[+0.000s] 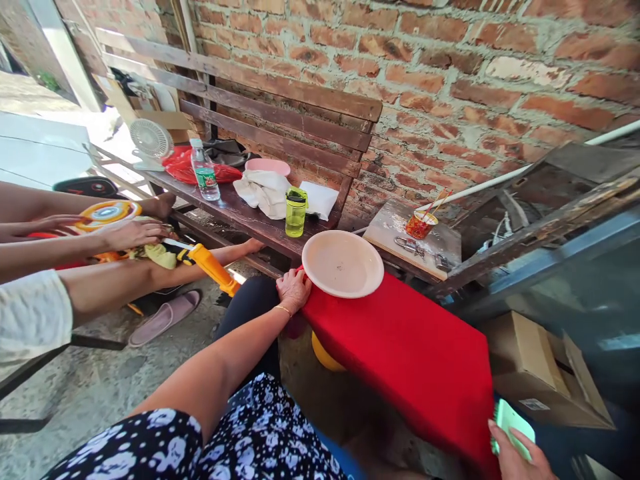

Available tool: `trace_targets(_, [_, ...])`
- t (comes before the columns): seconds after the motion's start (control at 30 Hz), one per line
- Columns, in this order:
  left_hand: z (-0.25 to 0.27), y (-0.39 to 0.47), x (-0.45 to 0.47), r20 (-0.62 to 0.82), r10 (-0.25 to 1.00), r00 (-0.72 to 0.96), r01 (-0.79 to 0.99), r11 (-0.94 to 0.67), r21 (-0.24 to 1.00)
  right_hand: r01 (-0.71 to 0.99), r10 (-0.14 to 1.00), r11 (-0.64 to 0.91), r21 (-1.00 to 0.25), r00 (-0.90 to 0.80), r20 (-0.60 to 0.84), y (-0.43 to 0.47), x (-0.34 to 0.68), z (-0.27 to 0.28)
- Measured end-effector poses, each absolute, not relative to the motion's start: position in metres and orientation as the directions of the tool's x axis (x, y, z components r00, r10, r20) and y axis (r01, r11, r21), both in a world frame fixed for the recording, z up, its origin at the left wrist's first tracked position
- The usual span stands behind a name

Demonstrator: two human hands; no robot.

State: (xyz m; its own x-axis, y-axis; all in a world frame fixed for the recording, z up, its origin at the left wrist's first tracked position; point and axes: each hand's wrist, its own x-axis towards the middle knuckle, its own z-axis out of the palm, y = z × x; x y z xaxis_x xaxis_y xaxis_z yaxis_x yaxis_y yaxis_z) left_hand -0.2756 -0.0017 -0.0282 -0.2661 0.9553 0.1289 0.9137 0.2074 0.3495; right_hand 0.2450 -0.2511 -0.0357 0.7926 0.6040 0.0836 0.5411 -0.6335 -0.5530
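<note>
A red cloth lies stretched over a narrow table in front of me. At its far left corner my left hand is closed on the cloth's edge, fingers curled over it. A shallow pale pink basin stands at the far end of the cloth, just right of that hand. At the near right end, my right hand grips a mint-green brush by its back. Its bristles face the cloth's right edge; whether they touch it I cannot tell.
A wooden bench against the brick wall carries a green bottle, a water bottle and a white cloth. A noodle cup sits on a board. On the right is a cardboard box; at left, another person's hand.
</note>
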Motion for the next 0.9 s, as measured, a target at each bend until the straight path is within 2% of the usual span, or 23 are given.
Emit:
trace_targets(0.07, [-0.028,-0.001,-0.276,0.125,0.956,-0.266,0.918,0.211,0.336,0.482,0.549,-0.64,-0.599,0.832,0.082,-0.237,0.213,-0.03])
trace_targets(0.1, [-0.028,-0.001,-0.276,0.123,0.956,-0.266,0.92,0.213,0.329,0.505,0.579,-0.59,-0.63,0.809,0.106,-0.227,0.191,-0.026])
trace_targets(0.2, [-0.026,-0.001,-0.277,0.12,0.957,-0.266,0.925,0.218,0.312,0.643,0.763,-0.312,-0.699,0.608,0.219,-0.196,0.118,-0.018])
trace_targets(0.27, [-0.025,0.0,-0.277,0.119,0.957,-0.266,0.928,0.221,0.3,0.706,0.869,-0.117,-0.698,0.413,0.272,-0.182,0.074,-0.017])
trace_targets(0.33, [-0.025,0.0,-0.277,0.12,0.957,-0.265,0.931,0.222,0.289,0.746,0.931,0.033,-0.665,0.219,0.292,-0.175,0.043,-0.018])
trace_targets(0.4, [-0.025,0.0,-0.277,0.123,0.957,-0.263,0.934,0.221,0.28,0.775,0.95,0.096,-0.625,0.117,0.29,-0.172,0.03,-0.021])
trace_targets(0.5, [-0.026,0.001,-0.277,0.125,0.957,-0.26,0.937,0.219,0.271,0.807,0.947,0.032,-0.59,0.165,0.277,-0.174,0.045,-0.027])
trace_targets(0.63, [-0.026,0.001,-0.277,0.122,0.957,-0.261,0.938,0.222,0.268,0.79,0.883,-0.17,-0.589,0.387,0.265,-0.194,0.106,-0.035])
trace_targets(0.8, [-0.025,0.0,-0.277,0.109,0.959,-0.263,0.935,0.225,0.274,0.621,0.687,-0.536,-0.573,0.715,0.132,-0.247,0.196,-0.035])
trace_targets(0.9, [-0.024,-0.001,-0.276,0.111,0.958,-0.264,0.933,0.224,0.281,0.447,0.488,-0.753,-0.482,0.872,0.046,-0.275,0.233,-0.03])
